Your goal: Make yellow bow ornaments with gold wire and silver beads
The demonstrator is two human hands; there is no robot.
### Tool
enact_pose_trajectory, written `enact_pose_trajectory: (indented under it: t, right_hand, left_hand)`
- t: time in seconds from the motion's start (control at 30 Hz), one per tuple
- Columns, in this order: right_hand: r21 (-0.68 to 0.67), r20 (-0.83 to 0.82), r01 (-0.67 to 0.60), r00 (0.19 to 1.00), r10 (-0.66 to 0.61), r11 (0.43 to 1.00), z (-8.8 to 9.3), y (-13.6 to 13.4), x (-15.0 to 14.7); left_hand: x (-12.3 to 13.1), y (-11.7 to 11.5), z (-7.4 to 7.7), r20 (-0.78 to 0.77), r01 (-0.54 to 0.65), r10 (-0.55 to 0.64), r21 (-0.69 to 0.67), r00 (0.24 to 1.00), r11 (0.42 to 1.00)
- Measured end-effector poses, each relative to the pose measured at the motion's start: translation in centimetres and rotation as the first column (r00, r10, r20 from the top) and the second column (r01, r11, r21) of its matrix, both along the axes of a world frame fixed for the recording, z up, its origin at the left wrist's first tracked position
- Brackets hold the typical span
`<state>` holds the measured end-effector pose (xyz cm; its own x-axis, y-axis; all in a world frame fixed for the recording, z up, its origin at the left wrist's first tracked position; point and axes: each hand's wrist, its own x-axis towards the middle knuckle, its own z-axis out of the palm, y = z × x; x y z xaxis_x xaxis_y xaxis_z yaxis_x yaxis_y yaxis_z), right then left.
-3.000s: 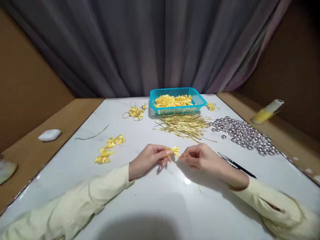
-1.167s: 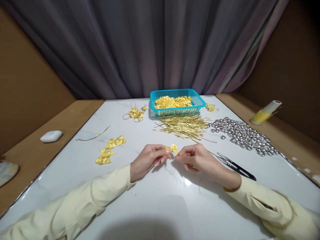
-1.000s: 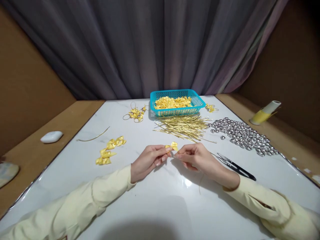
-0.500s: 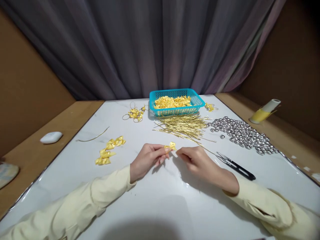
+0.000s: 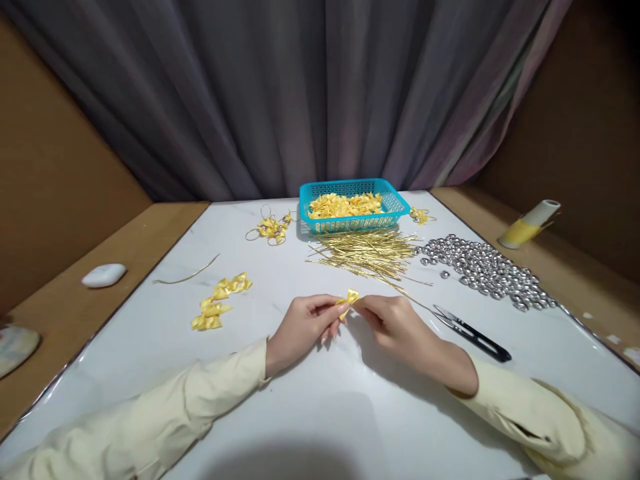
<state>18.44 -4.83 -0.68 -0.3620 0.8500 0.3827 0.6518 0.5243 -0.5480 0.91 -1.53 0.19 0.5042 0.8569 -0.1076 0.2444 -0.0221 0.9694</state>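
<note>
I have both hands in clear view over the near middle of the white table [image 5: 280,413]. The left hand [image 5: 303,327] has its thumb and forefinger pinched on a small yellow ribbon bow [image 5: 352,295], which sits between the two hands, slightly raised. The right hand [image 5: 410,340] comes in from the other side with its fingers curled together against the bow's right edge; from my camera I cannot tell whether they grip the bow itself or something thin beside it.

To the left of the left hand I see a few loose yellow ribbon pieces [image 5: 231,285] on the table, with a single bent gold wire [image 5: 187,275] farther left. Just beyond the hands lies a heap of gold wires [image 5: 370,253], one strand running out toward the tips of the black-handled snips [image 5: 477,339], which lie right of the right hand with their blades slightly apart. Silver beads [image 5: 485,270] spread over the table's right side.

Behind the wires I see a blue basket [image 5: 363,222] holding many more yellow pieces [image 5: 345,205]. A yellow cluster with wire loops [image 5: 273,229] lies left of the basket, and a smaller cluster [image 5: 420,215] lies right of it.
</note>
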Motion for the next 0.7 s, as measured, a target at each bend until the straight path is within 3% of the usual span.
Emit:
enact_pose_trajectory:
  t: [0.33,0.53,0.7]
  right_hand:
    - [-0.092,-0.1,0.083,0.991,-0.092,0.992,-0.2,0.2,-0.1]
    - [-0.229,-0.22,0.099,0.964,-0.151,0.968,1.2,0.5,0.8]
    - [-0.313,-0.303,-0.118,0.953,0.019,0.942,2.0,0.4,1.2]
  left_hand:
    - [-0.2,-0.1,-0.4,0.07,0.012,-0.012,0.002,0.997,1.0]
    - [-0.4,0.2,-0.4,0.081,0.006,-0.008,0.031,0.997,1.0]
    - [-0.6,0.4,-0.5,0.096,0.111,-0.115,0.047,0.989,0.993]
